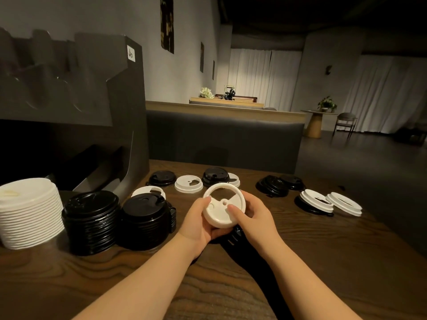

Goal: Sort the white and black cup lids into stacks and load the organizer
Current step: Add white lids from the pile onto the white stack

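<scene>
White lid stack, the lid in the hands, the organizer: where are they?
white lid stack [30, 213]: head view, ribbed side.
held white lid [220, 211]: head view, flat top.
organizer [69, 88]: head view, dark front panel.

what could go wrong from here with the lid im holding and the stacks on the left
1. The white plastic lid is pinched between the left hand and right hand, tilted above the wooden table; it may slip.
2. The two tall stacks of black lids stand close beside the left forearm; a sweep toward the white lid stack might topple them.
3. Loose lids overlapping at right mix colours, so missorting seems possible.
</scene>
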`<state>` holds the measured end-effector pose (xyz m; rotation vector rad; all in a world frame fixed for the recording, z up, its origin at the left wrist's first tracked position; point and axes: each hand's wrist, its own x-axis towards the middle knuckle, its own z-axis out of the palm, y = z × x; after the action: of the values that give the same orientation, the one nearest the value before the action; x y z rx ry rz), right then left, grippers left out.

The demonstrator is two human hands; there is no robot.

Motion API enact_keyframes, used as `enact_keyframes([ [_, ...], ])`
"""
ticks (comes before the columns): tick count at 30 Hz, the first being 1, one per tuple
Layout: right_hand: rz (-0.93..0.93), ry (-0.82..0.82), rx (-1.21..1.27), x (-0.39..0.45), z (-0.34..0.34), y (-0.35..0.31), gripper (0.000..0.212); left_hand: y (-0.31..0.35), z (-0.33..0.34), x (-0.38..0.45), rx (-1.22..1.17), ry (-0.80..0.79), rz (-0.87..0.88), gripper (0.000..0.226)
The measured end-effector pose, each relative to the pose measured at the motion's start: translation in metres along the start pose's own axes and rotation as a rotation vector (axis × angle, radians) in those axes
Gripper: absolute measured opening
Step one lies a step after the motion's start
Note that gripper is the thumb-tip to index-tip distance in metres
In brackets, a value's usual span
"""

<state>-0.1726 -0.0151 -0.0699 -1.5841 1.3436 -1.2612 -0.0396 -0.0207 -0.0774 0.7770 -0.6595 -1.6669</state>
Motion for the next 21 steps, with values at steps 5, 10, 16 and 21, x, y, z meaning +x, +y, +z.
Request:
enact_keyframes([
  [5,-0.057,0.071,0.047,0.002,-0.001,0.002,0.041,-0.002,-0.002,0.004,0.279,0.05,0.153,0.038],
  [10,-0.071,0.074,0.067,0.004,-0.004,0.002,0.037,-0.004,-0.003,0.006,0.327,0.041,0.175,0.04],
  [16,-0.035,0.077,0.043,0.003,-0.005,0.002,0.037,-0.007,-0.002,0.004,0.437,0.095,0.206,0.038],
  [21,-0.047,0.04,-0.025,0.008,-0.011,-0.017,0.031,0.006,0.011,-0.005,0.441,0.12,0.213,0.04],
])
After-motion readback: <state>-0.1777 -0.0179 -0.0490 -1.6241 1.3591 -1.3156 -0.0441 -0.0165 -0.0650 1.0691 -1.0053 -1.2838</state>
